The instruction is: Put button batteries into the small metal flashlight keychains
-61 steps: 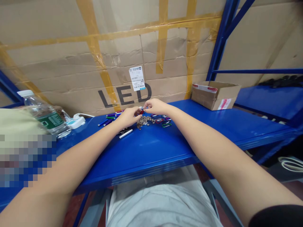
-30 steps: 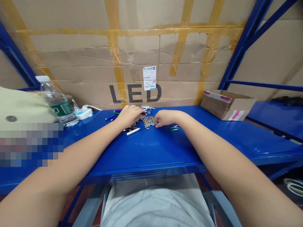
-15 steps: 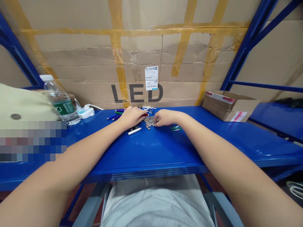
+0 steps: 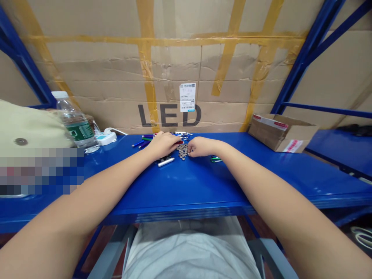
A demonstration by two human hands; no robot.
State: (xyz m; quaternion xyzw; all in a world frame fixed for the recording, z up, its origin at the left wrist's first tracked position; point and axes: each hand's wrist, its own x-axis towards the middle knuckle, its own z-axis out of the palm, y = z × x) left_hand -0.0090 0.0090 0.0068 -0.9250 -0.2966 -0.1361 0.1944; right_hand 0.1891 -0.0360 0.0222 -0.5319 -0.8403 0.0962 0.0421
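Left hand (image 4: 162,144) and right hand (image 4: 202,146) had lowered onto the blue shelf (image 4: 188,186), flanking the disc pile (image 4: 182,151), close together; grips unclear.

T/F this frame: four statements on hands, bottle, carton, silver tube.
1. The left hand and right hand are both at the pile of small round metal pieces. True.
2. The water bottle stands right of the hands. False: it stands far left on the blue shelf.
3. The big carton behind reads LED. True.
4. The silver tube is in the right hand. False: it lies on the shelf by the left hand.
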